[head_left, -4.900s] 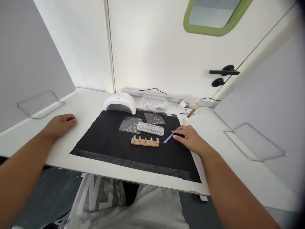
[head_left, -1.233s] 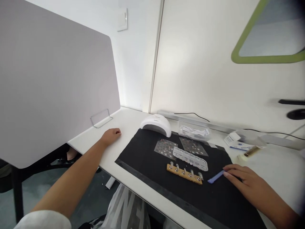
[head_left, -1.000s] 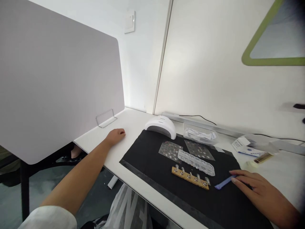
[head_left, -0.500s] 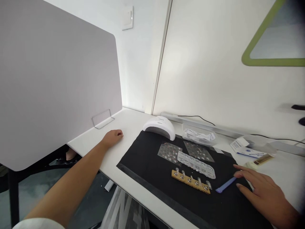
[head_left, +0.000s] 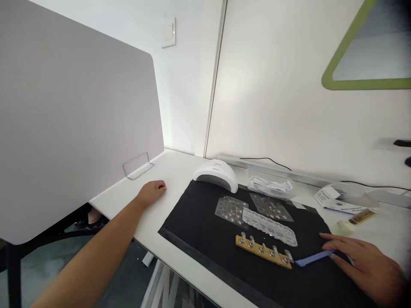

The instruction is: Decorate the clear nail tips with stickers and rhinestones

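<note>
My left hand [head_left: 152, 192] lies on the white tabletop with its fingers curled in, and nothing shows in it. At the right, my right hand [head_left: 361, 261] has thumb and forefinger at one end of a flat blue stick [head_left: 313, 258], whose other end points left over the black mat [head_left: 205, 252]. Near that end is a tan strip [head_left: 263, 251] carrying several clear nail tips on small round stands. Behind the strip lies a clear compartment case [head_left: 269, 226] of small sparkling pieces. Two clear sheets with small dots, a left sheet [head_left: 231, 209] and a right sheet [head_left: 271, 207], lie farther back.
A white nail lamp [head_left: 216, 174] stands at the mat's back edge. Beside it is a clear tray [head_left: 269, 186] with white packets. A small white box [head_left: 326, 195] and a gold-labelled bottle [head_left: 356, 219] lie at right. A grey partition [head_left: 80, 111] borders the left.
The view has shifted slightly. The blue stick has turned a little flatter across the mat, and more of it shows beyond my right fingers. My left hand stays in place.
</note>
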Tool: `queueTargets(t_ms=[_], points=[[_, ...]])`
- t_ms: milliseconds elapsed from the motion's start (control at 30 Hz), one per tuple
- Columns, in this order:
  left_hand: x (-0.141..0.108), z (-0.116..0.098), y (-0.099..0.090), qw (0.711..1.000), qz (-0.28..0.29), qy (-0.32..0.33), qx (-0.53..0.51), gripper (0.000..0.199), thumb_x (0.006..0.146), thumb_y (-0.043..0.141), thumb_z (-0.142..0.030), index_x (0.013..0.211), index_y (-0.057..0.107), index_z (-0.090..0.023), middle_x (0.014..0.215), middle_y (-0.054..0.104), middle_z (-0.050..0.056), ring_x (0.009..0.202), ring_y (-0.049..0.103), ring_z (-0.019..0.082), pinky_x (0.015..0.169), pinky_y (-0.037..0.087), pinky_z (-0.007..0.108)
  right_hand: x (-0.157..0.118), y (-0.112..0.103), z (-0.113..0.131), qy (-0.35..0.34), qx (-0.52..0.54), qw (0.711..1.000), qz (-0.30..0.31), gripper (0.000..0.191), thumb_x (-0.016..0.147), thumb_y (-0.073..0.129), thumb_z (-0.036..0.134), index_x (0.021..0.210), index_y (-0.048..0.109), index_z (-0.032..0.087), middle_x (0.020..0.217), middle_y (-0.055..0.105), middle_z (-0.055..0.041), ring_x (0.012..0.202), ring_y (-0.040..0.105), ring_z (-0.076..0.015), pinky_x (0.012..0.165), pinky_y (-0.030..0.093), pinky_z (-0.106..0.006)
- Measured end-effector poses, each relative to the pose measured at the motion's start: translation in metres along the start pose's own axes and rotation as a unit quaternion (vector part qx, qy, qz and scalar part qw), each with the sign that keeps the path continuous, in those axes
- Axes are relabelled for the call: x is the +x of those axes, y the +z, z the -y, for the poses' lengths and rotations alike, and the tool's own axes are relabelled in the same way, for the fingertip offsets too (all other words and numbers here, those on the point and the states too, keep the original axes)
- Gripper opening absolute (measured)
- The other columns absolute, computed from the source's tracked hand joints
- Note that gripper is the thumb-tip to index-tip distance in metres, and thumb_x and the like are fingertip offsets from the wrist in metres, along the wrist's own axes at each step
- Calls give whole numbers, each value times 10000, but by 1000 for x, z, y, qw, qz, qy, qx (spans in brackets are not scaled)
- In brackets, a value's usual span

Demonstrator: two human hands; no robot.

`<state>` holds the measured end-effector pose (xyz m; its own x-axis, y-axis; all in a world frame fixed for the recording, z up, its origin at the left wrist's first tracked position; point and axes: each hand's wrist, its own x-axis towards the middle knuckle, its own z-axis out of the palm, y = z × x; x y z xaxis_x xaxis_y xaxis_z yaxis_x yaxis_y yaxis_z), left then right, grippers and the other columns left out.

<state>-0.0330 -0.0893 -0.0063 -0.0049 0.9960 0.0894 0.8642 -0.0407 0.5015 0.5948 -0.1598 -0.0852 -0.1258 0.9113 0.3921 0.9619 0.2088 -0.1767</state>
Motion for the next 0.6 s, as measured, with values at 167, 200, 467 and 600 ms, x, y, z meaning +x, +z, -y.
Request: queueTargets(t_ms=[167, 200, 467, 600], points=[[-1, -1, 0, 1000, 1, -2, -1, 189, 794, 464, -347, 758, 599, -220, 761, 659, 10, 740, 596, 203, 625, 385, 294, -4, 1, -8, 10, 32, 999, 17, 203, 713, 569, 496, 751, 718, 363, 958, 730, -31, 965, 645, -353, 788, 525, -519], [-2, -1, 0, 1000, 1, -3, -1, 188, 795, 463, -348, 759, 598, -222, 761, 658, 8, 740, 597, 203, 623, 385, 294, -5, -1, -6, 17, 43, 999, 22, 208, 724, 564, 496, 756, 718, 360, 932, 728, -44, 950, 646, -351, 770, 529, -506], [-1, -2, 0, 1000, 2, -4, 13, 195, 805, 465, -355, 760, 602, -224, 737, 646, 0, 720, 589, 197, 625, 380, 293, -12, -7, -7, 16, 36, 998, 55, 228, 745, 538, 518, 760, 722, 384, 872, 714, -22, 889, 630, -321, 706, 519, -466], [-3, -5, -2, 1000, 4, 0, 20, 198, 806, 466, -362, 764, 602, -224, 748, 648, 2, 727, 589, 199, 635, 384, 296, -14, -9, -4, -15, 3, 998, 58, 247, 773, 507, 505, 806, 729, 401, 904, 715, -3, 915, 619, -323, 733, 500, -481]])
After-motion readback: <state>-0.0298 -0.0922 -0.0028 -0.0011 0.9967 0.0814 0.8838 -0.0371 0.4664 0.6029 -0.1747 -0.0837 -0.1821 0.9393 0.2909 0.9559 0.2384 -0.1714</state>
